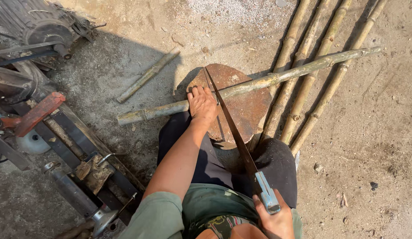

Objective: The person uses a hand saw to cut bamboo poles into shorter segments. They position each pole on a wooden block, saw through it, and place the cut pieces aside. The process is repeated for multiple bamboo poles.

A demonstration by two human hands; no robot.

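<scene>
A long green bamboo pole (277, 79) lies across a reddish flat stone (246, 110) on the ground in front of me. My left hand (201, 104) presses down on the pole at the stone's left edge. My right hand (277, 219) grips the pale blue handle of a hand saw (232, 128). The saw's thin blade runs from the handle up across the stone and meets the pole just right of my left hand.
Several bamboo poles (303, 75) lie side by side on the sandy ground to the right. A short bamboo piece (148, 74) lies at upper left. Rusty machinery and metal parts (46, 119) crowd the left side. My dark trousers frame the stone.
</scene>
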